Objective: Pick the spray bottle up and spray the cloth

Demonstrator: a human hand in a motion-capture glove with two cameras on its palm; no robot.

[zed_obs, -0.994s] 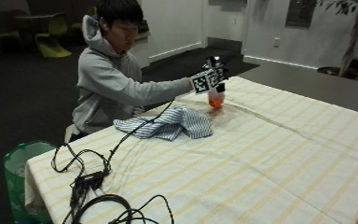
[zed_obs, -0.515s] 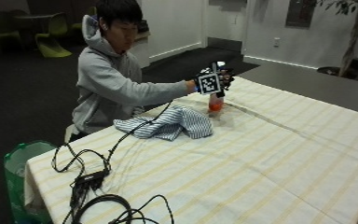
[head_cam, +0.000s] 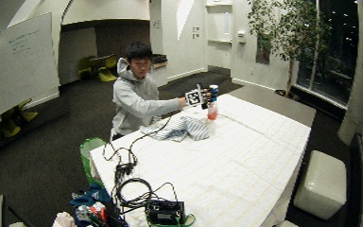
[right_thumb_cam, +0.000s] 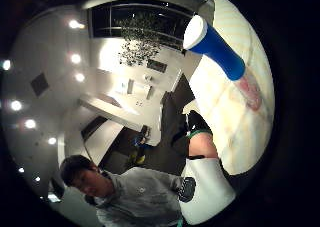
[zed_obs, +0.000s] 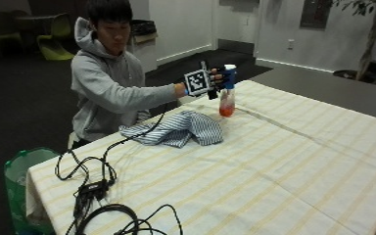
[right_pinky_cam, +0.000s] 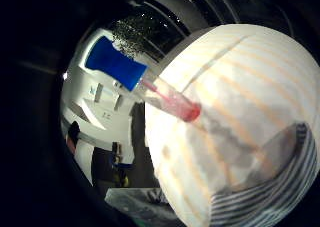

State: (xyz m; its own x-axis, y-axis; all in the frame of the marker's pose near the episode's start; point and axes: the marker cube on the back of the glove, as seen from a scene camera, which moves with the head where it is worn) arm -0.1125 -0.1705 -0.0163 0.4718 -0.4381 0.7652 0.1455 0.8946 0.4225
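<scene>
One spray bottle [zed_obs: 227, 93] stands by one striped cloth [zed_obs: 175, 129]; gloved right hand [zed_obs: 209, 82] reaches it, fingers' grip unclear

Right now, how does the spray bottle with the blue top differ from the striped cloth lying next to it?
The clear spray bottle with a blue top and reddish liquid stands upright; the blue-and-white striped cloth lies crumpled and flat. The bottle is narrow, the cloth spreads wide. The gloved right hand is at the bottle's top; nothing touches the cloth. Both rest on the yellow-striped tablecloth.

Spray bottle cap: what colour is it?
Blue; the spray bottle cap shows best in the little finger side palm view.
</scene>
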